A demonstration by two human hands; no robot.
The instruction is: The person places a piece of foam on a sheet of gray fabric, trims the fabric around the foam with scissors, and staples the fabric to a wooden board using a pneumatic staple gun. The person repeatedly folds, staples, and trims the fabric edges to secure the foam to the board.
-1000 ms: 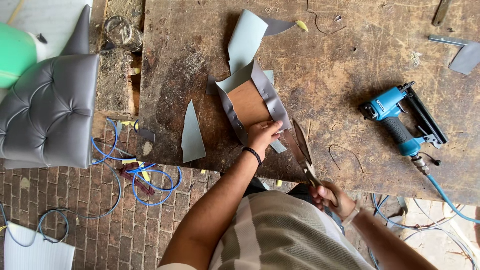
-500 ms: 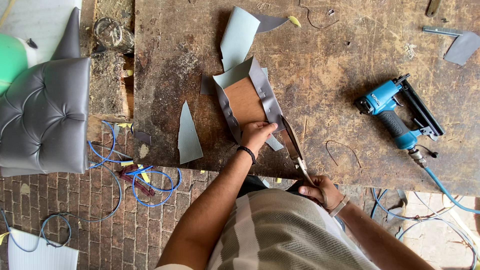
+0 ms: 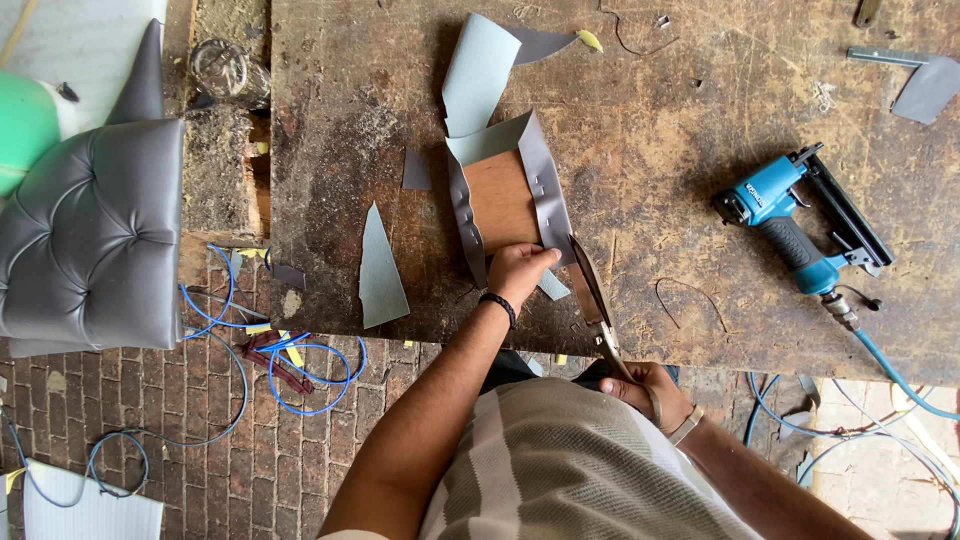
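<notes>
The right hand [image 3: 650,392] is closed around the handles of a pair of scissors [image 3: 590,295], and the blades point away from the body, toward the grey material on the table. The blades seem to be a little open at the edge of the grey strip, but the view is too small there to be sure. The left hand [image 3: 518,272] lies flat with bent fingers on the near end of a brown wooden board [image 3: 500,200] and presses it down; it holds nothing inside the fingers. This board lies near the front edge of the worn wooden table [image 3: 650,130], a little left of the middle. Grey leatherette strips [image 3: 545,185] are wrapped over its left, far and right sides, and 1 longer grey piece [image 3: 478,70] curls upward behind it.

To the left of the board, a pointed grey offcut [image 3: 380,265] lies on the table, and a small dark scrap [image 3: 416,170] is just above it. On the right side, well apart from the hands, a blue pneumatic stapler [image 3: 790,225] lies on its side, with a blue hose [image 3: 895,375] going off the table edge. At the far left stands a grey tufted cushion [image 3: 95,230]. Blue cables [image 3: 290,370] lie on the brick floor [image 3: 180,440] below it.
</notes>
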